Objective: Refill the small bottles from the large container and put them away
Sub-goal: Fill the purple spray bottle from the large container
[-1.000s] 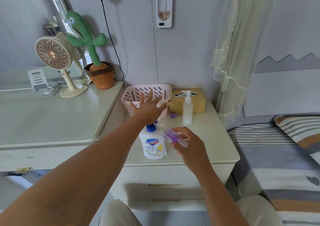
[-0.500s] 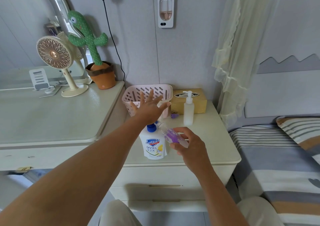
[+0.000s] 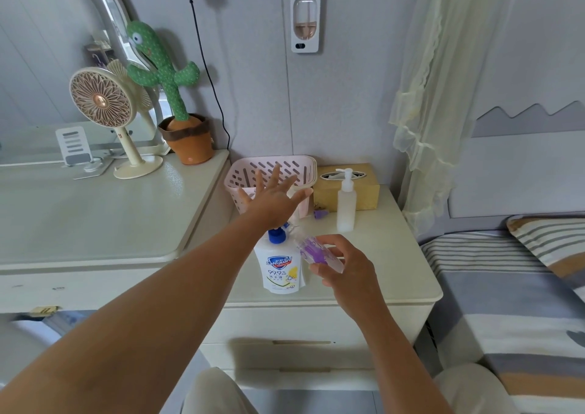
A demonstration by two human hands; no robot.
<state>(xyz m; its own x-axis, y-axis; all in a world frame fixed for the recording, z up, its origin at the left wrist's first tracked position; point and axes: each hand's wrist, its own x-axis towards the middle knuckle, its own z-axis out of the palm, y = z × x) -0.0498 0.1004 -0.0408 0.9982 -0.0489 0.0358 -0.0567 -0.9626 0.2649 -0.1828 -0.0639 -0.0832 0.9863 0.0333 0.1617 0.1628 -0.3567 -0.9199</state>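
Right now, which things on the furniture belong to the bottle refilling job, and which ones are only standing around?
Belong to the job:
- Safeguard refill pouch
- small purple-printed bottle, held tilted in the right hand
- white pump bottle
- purple cap
- pink basket, probably for storing; the left hand is spread open before it

Only standing around:
- fan
- cactus toy
- tissue box

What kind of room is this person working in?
Most likely a bedroom: a bed with striped bedding sits right beside the nightstand, a dressing table with a mirror stands to the left, and a gauzy curtain hangs by the headboard.
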